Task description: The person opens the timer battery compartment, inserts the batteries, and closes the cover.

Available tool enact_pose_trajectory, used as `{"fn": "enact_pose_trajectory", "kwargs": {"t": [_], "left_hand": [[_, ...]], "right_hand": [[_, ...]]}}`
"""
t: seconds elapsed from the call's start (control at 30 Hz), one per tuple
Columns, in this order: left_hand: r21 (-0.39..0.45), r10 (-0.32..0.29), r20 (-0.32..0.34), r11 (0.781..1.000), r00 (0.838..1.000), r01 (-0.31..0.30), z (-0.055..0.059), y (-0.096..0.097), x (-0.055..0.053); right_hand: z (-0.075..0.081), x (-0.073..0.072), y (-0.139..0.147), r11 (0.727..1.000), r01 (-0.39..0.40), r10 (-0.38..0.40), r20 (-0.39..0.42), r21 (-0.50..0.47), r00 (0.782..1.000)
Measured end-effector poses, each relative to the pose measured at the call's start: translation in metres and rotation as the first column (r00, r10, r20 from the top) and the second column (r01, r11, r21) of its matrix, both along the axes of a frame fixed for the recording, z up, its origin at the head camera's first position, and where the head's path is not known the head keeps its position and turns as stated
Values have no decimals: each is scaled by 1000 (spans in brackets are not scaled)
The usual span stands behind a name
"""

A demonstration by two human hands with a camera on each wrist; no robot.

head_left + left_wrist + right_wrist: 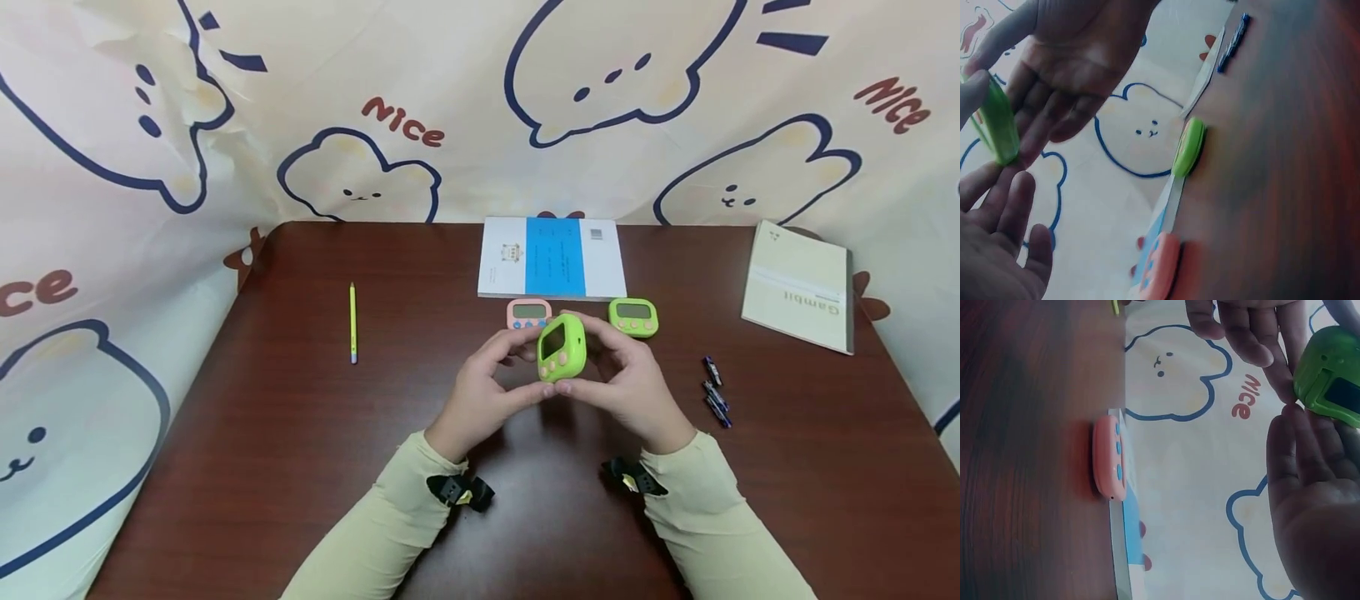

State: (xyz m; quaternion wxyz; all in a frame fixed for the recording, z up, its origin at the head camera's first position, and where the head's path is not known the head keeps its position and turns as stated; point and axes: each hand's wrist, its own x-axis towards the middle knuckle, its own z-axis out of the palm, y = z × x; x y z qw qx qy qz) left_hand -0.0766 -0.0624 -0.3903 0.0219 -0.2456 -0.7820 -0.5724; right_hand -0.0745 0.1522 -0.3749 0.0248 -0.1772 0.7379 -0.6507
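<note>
Both hands hold a green digital timer point(573, 346) in front of the chest, raised above the table with its screen and pink buttons turned to the left. My left hand point(486, 392) grips its left side between thumb and fingers. On the other side, my right hand point(628, 379) pinches it, the two thumbs meeting at its lower edge. In the right wrist view the timer point(1322, 375) shows its dark screen; from the left wrist it appears edge-on. Just behind the hands are a pink timer point(528, 311), partly covered, and another green timer point(633, 317).
A white and blue book point(555, 258) lies at the back edge, and a pale notebook point(798, 287) at the back right. Several small dark batteries point(717, 398) lie right of the hands. A yellow-green pencil point(353, 321) lies at left on the brown table point(285, 467).
</note>
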Motion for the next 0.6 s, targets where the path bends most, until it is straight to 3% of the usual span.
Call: {"fn": "enact_pose_trajectory", "kwargs": {"t": [0.13, 0.33, 0.6], "left_hand": [[-38, -24, -31, 999, 999, 23, 7, -6, -1], [-17, -69, -50, 998, 996, 68, 18, -11, 0], [-52, -120, -82, 992, 989, 116, 17, -11, -1]], "right_hand": [[-1, -1, -1, 999, -8, 8, -26, 33, 1000], [-2, -1, -5, 991, -42, 55, -100, 125, 993], [-3, 0, -10, 970, -44, 92, -194, 240, 977]]}}
